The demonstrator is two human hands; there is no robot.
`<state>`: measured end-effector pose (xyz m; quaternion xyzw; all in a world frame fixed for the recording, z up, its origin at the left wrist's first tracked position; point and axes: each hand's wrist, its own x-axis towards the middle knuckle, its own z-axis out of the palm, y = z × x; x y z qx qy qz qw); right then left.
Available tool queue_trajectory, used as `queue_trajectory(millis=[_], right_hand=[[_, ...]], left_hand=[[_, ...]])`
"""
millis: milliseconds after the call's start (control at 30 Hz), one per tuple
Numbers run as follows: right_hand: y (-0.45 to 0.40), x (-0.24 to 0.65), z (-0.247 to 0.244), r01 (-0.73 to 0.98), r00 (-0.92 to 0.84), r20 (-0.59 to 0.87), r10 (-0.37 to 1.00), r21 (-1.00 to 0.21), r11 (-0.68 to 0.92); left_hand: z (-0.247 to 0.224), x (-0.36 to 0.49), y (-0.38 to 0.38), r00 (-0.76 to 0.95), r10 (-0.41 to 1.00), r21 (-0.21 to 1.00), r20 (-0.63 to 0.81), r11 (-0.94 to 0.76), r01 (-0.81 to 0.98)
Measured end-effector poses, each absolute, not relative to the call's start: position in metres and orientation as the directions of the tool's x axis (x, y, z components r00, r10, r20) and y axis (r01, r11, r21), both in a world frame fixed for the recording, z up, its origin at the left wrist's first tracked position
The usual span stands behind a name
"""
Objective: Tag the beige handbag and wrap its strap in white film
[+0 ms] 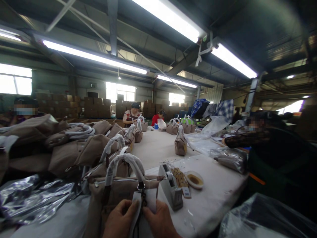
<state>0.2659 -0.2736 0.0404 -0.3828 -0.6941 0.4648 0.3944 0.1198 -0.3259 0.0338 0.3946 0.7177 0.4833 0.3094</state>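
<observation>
A taupe handbag (pixel 116 191) stands upright in front of me, its handles (pixel 119 160) wrapped in white material. A dark braided cord (pixel 143 199) hangs from the metal ring (pixel 141 186) at the handle's base. Behind and around this cord is a thin white sheet (pixel 151 195). My left hand (pixel 121 216) is closed, pinching the sheet's left side between thumb and finger. On the other side, my right hand (pixel 159 218) is closed on the sheet too, its thumb beside the cord. The cord's lower end is partly hidden between my hands.
A tape dispenser (pixel 170 190) stands right of the bag, beside brown tags (pixel 180 180) and a round tape roll (pixel 194 179). Taupe bags (pixel 66 152) pile up on the left near silvery plastic (pixel 34 198). A co-worker's arm (pixel 244 138) reaches across the table (pixel 156 148) from the right.
</observation>
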Motion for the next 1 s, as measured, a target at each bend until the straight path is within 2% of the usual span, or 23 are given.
queue_trajectory(millis=[233, 400, 667, 900, 1000], right_hand=[[-0.276, 0.264, 0.018, 0.303, -0.377, 0.259, 0.889, -0.873, 0.383], [-0.277, 0.268, -0.003, 0.392, -0.272, 0.376, 0.886, -0.797, 0.459], [-0.283, 0.258, -0.011, 0.213, -0.344, 0.651, 0.677, -0.648, 0.731], [-0.283, 0.251, -0.016, 0.108, -0.354, 0.611, 0.708, -0.725, 0.680], [-0.284, 0.256, -0.012, 0.091, -0.405, 0.611, 0.680, -0.714, 0.695]], left_hand=[[0.021, 0.122, -0.321, -0.521, 0.854, 0.899, -0.019, 0.242, 0.365], [0.028, 0.128, -0.325, -0.545, 0.838, 0.881, 0.026, 0.238, 0.408], [0.031, 0.142, -0.325, -0.571, 0.811, 0.854, 0.126, 0.205, 0.479], [0.028, 0.138, -0.329, -0.532, 0.844, 0.907, 0.065, 0.173, 0.385], [0.029, 0.139, -0.331, -0.505, 0.860, 0.937, 0.071, 0.116, 0.330]])
